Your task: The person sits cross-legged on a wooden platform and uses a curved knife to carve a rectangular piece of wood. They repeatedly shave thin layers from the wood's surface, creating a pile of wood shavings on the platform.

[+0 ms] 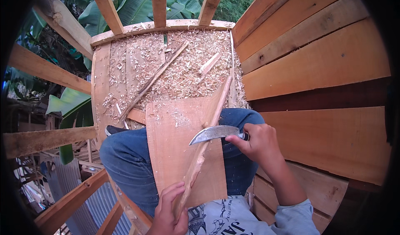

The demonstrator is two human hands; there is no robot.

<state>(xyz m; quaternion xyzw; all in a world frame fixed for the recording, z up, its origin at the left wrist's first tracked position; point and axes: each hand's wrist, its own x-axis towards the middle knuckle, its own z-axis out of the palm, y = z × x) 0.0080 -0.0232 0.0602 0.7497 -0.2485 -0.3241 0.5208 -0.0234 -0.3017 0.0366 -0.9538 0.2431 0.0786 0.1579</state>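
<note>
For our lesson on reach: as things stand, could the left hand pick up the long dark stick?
Probably not straight away: the left hand holds the strip of wood, and the long dark stick lies beyond the bent legs. It looks uncovered, though, so a freed grip might manage.

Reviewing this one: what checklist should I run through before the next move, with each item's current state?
1. Knife held in right hand: ok.
2. Wooden strip gripped near its lower end by left hand: ok.
3. Left hand apart from the knife: ok.
4. Board lying across the legs: ok.
5. Floor free of shavings: not ok, they are scattered over it.
6. Knife sharp: cannot tell.
</note>
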